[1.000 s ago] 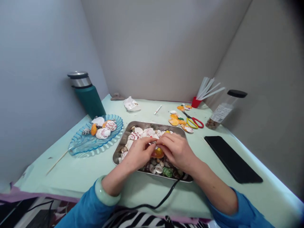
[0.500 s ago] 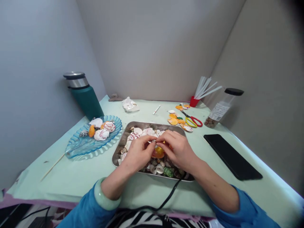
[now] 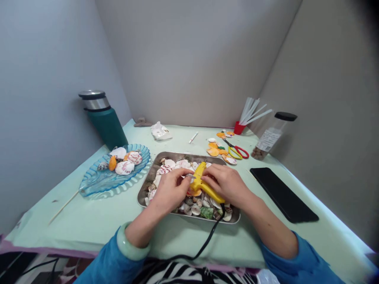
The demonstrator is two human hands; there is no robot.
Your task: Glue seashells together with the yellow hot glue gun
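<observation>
1. A yellow glue gun is held in the right hand, whose fingers are closed around its body; its nozzle is directed toward the left hand.
2. A small shell piece is pinched between the fingertips of the left hand, just at the nozzle. An orange shell is seen directly below; whether the two are touching cannot be told.
3. Both hands are held over the metal tray, which is filled with loose shells.
4. Progress, as judged: several finished orange shell pieces are laid beyond the tray, and sorted shells are gathered on the blue glass dish. The present joint appears to be at the gluing stage. Much unused stock is left in the tray.
5. The black cord is trailed from the gun over the tray's near rim and off the table edge; it is the nearest snag.
6. Open surface is found between tray and dish, and along the near table edge.
7. Room to the right is bounded by the black phone; the scissors, red cup of glue sticks and jar are set well apart from the hands, toward the back.
8. The green flask is stood at the far left, near the wall.
</observation>
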